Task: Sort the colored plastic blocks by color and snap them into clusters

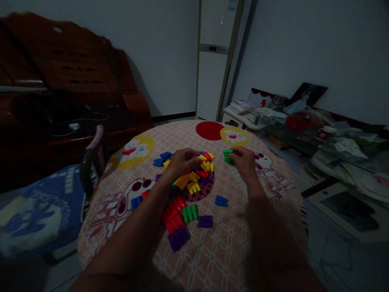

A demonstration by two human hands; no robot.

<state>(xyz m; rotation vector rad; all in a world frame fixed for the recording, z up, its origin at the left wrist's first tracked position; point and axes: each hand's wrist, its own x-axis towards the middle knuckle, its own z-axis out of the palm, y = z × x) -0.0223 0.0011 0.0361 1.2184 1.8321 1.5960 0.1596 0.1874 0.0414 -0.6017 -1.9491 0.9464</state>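
A pile of plastic toy building blocks (pixel 193 187) with finger-like prongs, in yellow, red, blue and purple, lies mid-table. My left hand (pixel 183 161) reaches over it, its bent fingertips closed at a yellow block (pixel 201 157) on the pile's far side. To the right, my right hand (pixel 244 161) pinches a green block (pixel 227 155) by its right end, just above the cloth. Nearer me are joined red blocks (pixel 174 217), a green block (pixel 190 213), and purple blocks (pixel 178 238). A blue block (pixel 221 200) and a purple piece (pixel 205 221) lie apart.
The round table (pixel 237 251) wears a patterned cloth. At the left stand a chair (pixel 86 170) with a blue seat and a dark wooden bench (pixel 75 81). A cluttered cabinet (pixel 340 178) is at the right. A tall white unit (pixel 212 77) stands behind.
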